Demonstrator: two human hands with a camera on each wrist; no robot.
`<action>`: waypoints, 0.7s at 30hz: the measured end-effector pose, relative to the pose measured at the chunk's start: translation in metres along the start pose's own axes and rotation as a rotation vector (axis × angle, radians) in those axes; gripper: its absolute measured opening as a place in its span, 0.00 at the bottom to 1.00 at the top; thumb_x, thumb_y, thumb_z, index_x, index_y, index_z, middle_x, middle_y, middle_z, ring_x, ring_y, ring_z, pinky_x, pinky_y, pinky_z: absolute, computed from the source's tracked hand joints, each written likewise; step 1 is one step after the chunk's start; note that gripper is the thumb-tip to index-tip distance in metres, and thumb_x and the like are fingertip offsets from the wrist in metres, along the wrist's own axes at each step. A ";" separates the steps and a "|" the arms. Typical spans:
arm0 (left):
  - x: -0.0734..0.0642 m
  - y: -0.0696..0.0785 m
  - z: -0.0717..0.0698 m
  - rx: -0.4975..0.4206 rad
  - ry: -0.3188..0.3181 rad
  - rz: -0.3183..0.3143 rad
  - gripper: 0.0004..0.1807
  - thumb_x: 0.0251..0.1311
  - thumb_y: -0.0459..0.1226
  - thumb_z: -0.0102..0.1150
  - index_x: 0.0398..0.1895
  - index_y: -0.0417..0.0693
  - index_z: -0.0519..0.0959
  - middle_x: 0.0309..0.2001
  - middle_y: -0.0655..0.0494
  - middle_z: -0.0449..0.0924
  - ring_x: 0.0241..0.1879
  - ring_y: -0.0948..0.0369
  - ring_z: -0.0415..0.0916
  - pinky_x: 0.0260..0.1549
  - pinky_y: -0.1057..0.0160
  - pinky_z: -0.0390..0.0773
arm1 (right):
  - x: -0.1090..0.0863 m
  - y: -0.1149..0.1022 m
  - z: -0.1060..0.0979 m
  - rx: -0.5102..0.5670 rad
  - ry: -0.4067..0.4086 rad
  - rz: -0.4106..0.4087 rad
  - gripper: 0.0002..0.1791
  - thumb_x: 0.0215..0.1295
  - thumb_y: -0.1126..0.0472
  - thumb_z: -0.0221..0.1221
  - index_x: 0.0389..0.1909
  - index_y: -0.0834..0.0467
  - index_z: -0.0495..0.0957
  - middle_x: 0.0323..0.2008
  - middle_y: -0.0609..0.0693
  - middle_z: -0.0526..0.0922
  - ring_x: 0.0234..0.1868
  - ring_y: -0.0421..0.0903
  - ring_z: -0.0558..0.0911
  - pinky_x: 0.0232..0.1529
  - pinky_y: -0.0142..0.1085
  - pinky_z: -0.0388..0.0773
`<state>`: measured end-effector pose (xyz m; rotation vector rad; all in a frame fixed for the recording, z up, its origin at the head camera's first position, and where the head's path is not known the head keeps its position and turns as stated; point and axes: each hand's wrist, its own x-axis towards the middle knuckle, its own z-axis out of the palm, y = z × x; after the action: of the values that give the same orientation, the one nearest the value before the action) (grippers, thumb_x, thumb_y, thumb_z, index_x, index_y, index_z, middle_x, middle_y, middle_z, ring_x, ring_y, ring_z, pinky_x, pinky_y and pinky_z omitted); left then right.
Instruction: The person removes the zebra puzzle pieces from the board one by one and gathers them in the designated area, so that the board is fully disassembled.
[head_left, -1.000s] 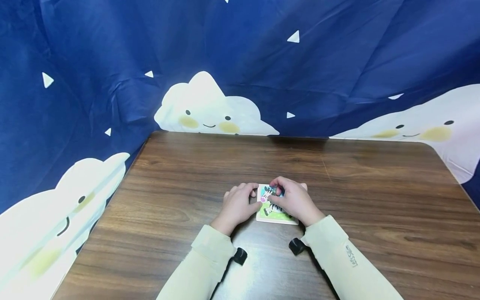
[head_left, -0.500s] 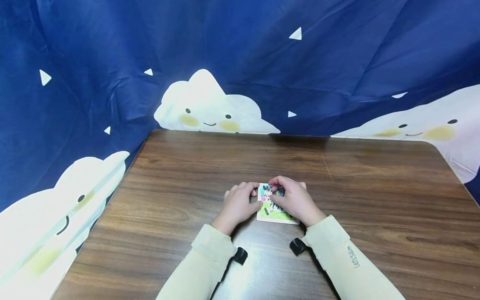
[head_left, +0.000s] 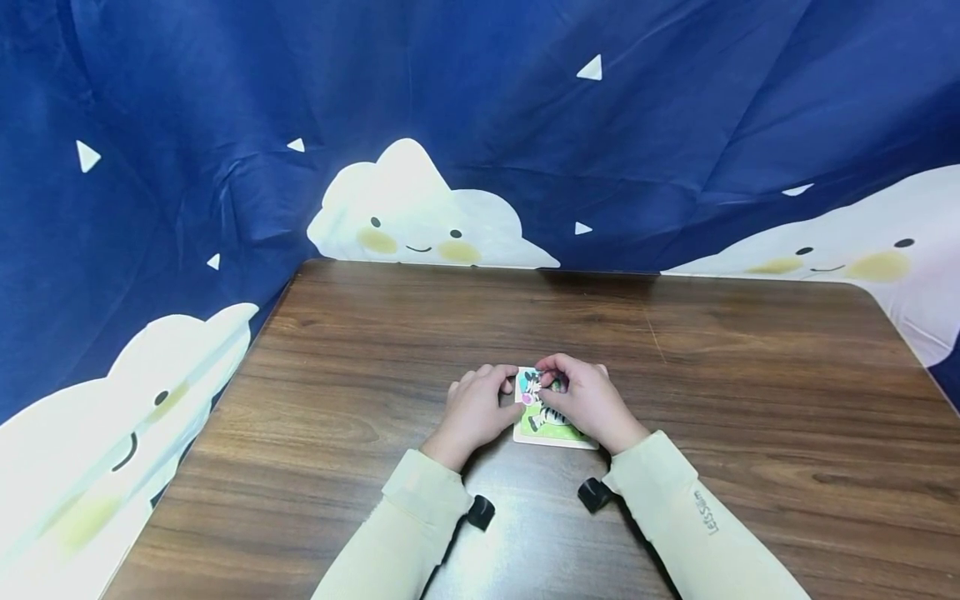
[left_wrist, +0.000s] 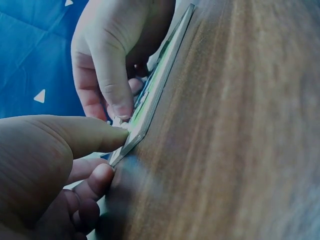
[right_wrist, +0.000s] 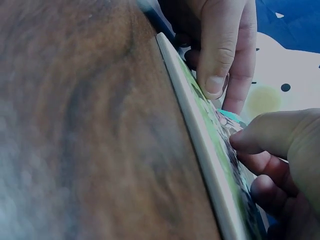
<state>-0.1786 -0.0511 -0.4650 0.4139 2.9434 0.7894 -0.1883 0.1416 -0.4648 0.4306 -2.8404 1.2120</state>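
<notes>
A small wooden puzzle board (head_left: 554,432) with a zebra on green ground lies flat on the table in the head view. My left hand (head_left: 474,408) grips its left side, the thumb on the top face and the fingers along the edge. Over the upper part, my right hand (head_left: 594,403) pinches the zebra-head puzzle piece (head_left: 530,385) between thumb and curled index finger. In the right wrist view the teal edge of that piece (right_wrist: 230,115) shows close over the board. My right hand hides much of the board's right side.
The brown wood-grain table (head_left: 360,350) stretches around the board on all sides. Behind it hangs a blue curtain (head_left: 480,100) with white clouds and triangles. Each sleeve carries a black wrist camera mount (head_left: 481,512) near the cuff.
Both hands stay at the board almost unmoved. The right fingers and the zebra-head piece shift only slightly; the head view drifts a little.
</notes>
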 end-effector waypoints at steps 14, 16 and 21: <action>0.003 0.002 -0.004 0.006 -0.009 0.010 0.30 0.56 0.48 0.65 0.65 0.58 0.78 0.39 0.66 0.74 0.39 0.60 0.69 0.41 0.57 0.64 | -0.004 0.005 -0.014 0.015 0.047 -0.049 0.15 0.55 0.60 0.71 0.45 0.55 0.84 0.33 0.45 0.79 0.36 0.45 0.76 0.51 0.47 0.59; 0.002 0.003 -0.004 0.003 -0.005 0.011 0.30 0.56 0.48 0.65 0.65 0.57 0.78 0.39 0.66 0.74 0.39 0.60 0.70 0.42 0.56 0.65 | -0.006 0.008 -0.018 0.015 0.057 -0.053 0.15 0.55 0.60 0.71 0.45 0.55 0.84 0.33 0.45 0.79 0.36 0.45 0.75 0.51 0.46 0.59; -0.001 0.002 -0.003 -0.023 0.000 0.000 0.30 0.53 0.47 0.65 0.63 0.56 0.79 0.37 0.67 0.74 0.39 0.59 0.70 0.42 0.55 0.65 | -0.012 0.018 -0.027 0.028 0.053 -0.054 0.15 0.55 0.62 0.72 0.45 0.56 0.84 0.34 0.47 0.80 0.35 0.45 0.75 0.43 0.38 0.65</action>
<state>-0.1771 -0.0510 -0.4615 0.4121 2.9309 0.8229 -0.1839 0.1752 -0.4606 0.4662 -2.7520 1.2362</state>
